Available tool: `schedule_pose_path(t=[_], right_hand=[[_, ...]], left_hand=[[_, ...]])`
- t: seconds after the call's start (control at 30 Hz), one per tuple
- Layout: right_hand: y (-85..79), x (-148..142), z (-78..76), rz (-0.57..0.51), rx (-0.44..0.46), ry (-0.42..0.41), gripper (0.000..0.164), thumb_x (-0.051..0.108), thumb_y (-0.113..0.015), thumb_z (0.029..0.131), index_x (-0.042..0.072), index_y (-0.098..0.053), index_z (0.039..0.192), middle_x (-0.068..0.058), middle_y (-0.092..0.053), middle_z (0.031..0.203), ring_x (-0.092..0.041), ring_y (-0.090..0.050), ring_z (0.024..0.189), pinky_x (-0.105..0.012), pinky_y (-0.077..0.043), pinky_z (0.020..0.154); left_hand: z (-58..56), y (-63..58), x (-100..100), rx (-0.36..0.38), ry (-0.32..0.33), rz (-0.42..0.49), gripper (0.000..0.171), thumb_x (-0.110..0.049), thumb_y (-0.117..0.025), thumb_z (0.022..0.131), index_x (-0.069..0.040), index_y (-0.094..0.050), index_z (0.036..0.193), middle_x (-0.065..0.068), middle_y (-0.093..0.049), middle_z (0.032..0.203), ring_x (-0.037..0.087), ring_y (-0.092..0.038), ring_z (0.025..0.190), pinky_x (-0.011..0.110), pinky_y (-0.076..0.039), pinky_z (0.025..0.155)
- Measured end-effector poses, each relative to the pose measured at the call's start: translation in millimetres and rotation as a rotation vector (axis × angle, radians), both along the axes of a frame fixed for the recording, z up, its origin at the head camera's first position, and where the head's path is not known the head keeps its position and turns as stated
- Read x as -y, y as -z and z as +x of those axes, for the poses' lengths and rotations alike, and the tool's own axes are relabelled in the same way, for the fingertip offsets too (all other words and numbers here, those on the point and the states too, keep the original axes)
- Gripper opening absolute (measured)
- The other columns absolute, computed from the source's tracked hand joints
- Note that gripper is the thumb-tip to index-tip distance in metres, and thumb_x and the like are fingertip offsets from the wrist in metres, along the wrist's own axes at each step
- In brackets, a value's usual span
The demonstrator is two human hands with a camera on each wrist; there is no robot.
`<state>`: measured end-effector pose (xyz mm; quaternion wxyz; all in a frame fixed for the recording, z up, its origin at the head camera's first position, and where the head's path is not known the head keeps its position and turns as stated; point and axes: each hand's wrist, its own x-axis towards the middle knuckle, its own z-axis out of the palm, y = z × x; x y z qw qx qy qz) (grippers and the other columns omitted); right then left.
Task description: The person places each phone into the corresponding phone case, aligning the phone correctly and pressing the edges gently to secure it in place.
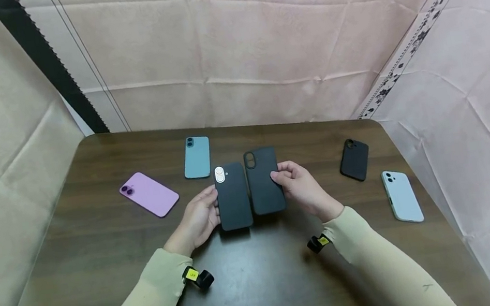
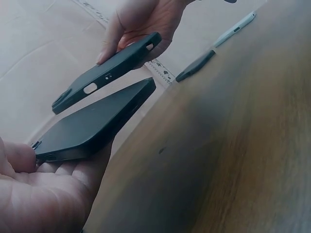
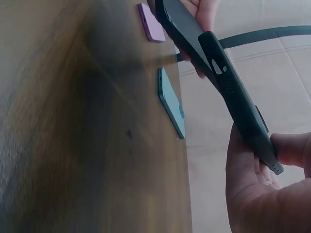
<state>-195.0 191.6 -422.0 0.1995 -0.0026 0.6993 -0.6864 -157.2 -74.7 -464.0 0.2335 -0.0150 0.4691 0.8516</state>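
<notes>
Above the table's (image 1: 78,270) middle, the left hand (image 1: 198,219) grips a black phone (image 1: 234,201) and the right hand (image 1: 305,190) pinches a case (image 1: 266,189). A purple phone (image 1: 153,197) lies on the table's left side.

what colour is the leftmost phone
The leftmost phone is light purple, clearest in the head view.

A brown wooden table (image 1: 116,275) bears a purple phone (image 1: 149,194) at the left, a blue phone (image 1: 196,158) near the far edge, and, at the right, a black phone case (image 1: 355,162) near a pale phone (image 1: 404,198) by the side edge
</notes>
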Motion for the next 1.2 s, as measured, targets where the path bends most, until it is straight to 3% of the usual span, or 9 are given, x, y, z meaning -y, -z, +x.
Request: schedule_pose_path(t=[0.2, 0.47, 0.7, 0.9, 1.2], right_hand=[[2.5, 8.3, 2.0, -0.001, 0.009, -0.013, 0.029, 0.022, -0.058, 0.099, 0.004, -0.046, 0.119, -0.011, -0.067, 0.103, -0.019, -0.063, 0.082, -0.034, -0.055, 0.075], [4.1, 14.2, 4.5, 0.057, 0.037, -0.039, 0.032, 0.025, -0.06, 0.098, 0.004, -0.047, 0.118, -0.014, -0.067, 0.104, -0.022, -0.063, 0.081, -0.035, -0.056, 0.073], [2.9, 19.6, 5.8, 0.163, 0.005, -0.055, 0.034, 0.029, -0.062, 0.096, 0.006, -0.047, 0.116, -0.008, -0.059, 0.082, -0.019, -0.045, 0.06, -0.029, -0.04, 0.054], [1.2, 23.8, 7.4, 0.225, -0.024, -0.07, 0.031, 0.03, -0.062, 0.097, 0.008, -0.049, 0.115, -0.007, -0.056, 0.076, -0.022, -0.045, 0.062, -0.036, -0.044, 0.06], [-2.0, 29.5, 10.1, 0.333, -0.077, -0.054, 0.028, 0.031, -0.061, 0.097, 0.01, -0.051, 0.111, -0.003, -0.043, 0.062, -0.02, -0.038, 0.052, -0.029, -0.033, 0.049]], left_hand=[[0.4, -0.4, -2.4, 0.006, 0.004, 0.026, 0.047, -0.021, -0.022, 0.108, -0.007, -0.022, 0.152, 0.02, -0.04, 0.146, 0.034, -0.046, 0.128, 0.05, -0.041, 0.1], [2.2, 0.9, -0.3, 0.025, 0.027, 0.073, 0.049, -0.022, -0.021, 0.108, -0.009, -0.012, 0.155, 0.019, -0.033, 0.15, 0.034, -0.037, 0.135, 0.051, -0.035, 0.105], [2.4, 1.4, -0.1, 0.008, 0.033, 0.068, 0.048, -0.024, -0.022, 0.108, -0.01, -0.017, 0.154, 0.018, -0.037, 0.149, 0.032, -0.042, 0.132, 0.049, -0.039, 0.102], [1.9, 0.6, -1.1, -0.01, 0.028, 0.063, 0.047, -0.024, -0.022, 0.108, -0.01, -0.019, 0.153, 0.019, -0.038, 0.148, 0.032, -0.043, 0.131, 0.049, -0.04, 0.101], [2.8, 1.2, -3.0, -0.026, 0.031, 0.069, 0.048, -0.025, -0.022, 0.108, -0.012, -0.015, 0.154, 0.019, -0.036, 0.149, 0.033, -0.042, 0.132, 0.049, -0.04, 0.101]])
